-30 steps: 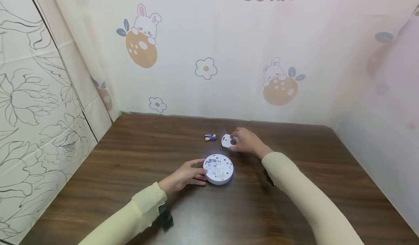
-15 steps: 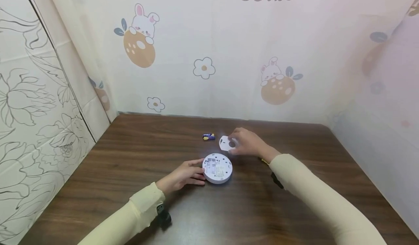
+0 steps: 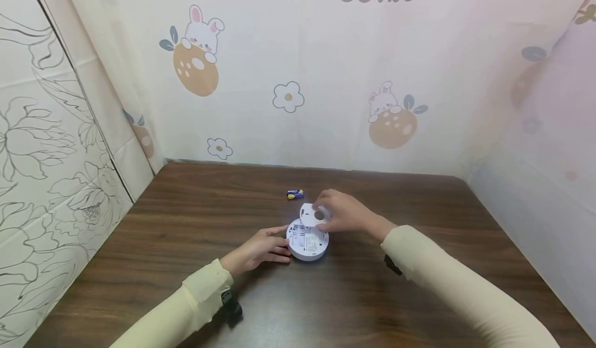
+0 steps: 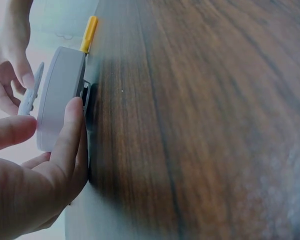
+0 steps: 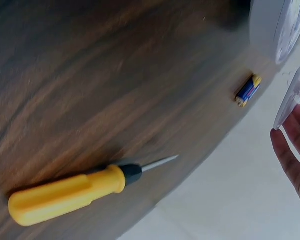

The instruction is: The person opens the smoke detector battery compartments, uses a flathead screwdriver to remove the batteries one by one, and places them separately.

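Note:
A round white smoke detector lies on the table with its back up, showing a battery bay and a label. My left hand grips its left side, thumb at the upper rim and fingers along the wall, as the left wrist view shows on the detector. Between thumb and fingers my right hand pinches a thin white mounting plate with a round hole. That plate overlaps the detector's far edge in the head view; the left wrist view shows the plate slightly tilted, a small gap off the back.
Two blue-and-yellow batteries lie side by side behind the detector. A yellow-handled screwdriver rests on the wooden table, hidden by the right arm in the head view. Printed curtains stand behind and at both sides.
My right hand has brought the plate left and nearer, from beside the batteries to over the detector's far edge. The left hand keeps its hold on the detector. The head view has shifted slightly.

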`<state>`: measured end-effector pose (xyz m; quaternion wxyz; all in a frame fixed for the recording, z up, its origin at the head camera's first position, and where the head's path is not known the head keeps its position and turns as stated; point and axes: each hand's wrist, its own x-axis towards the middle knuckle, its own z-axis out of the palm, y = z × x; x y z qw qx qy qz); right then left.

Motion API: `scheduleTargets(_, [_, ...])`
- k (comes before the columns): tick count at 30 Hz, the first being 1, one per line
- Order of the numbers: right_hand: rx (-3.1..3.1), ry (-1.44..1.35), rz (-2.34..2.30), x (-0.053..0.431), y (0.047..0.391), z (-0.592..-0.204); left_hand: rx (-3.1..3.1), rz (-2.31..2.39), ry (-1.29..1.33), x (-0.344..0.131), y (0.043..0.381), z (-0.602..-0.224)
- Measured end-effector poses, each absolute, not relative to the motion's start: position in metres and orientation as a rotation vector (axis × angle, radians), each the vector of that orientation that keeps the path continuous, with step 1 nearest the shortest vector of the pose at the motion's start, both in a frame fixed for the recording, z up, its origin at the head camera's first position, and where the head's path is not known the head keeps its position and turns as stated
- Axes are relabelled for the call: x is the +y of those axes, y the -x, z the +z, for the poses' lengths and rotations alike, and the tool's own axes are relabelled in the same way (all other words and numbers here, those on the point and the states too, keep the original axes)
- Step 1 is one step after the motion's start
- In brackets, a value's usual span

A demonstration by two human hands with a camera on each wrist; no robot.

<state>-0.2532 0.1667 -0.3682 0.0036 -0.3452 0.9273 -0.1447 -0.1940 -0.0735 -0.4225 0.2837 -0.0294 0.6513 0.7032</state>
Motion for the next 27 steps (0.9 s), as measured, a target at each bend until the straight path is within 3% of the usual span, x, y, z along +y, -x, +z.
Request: scheduleTargets(27, [2.793, 1.223, -0.439, 0.147, 0.23, -0.384, 1.737, 1.877, 0.085, -0.073, 0.195, -0.421])
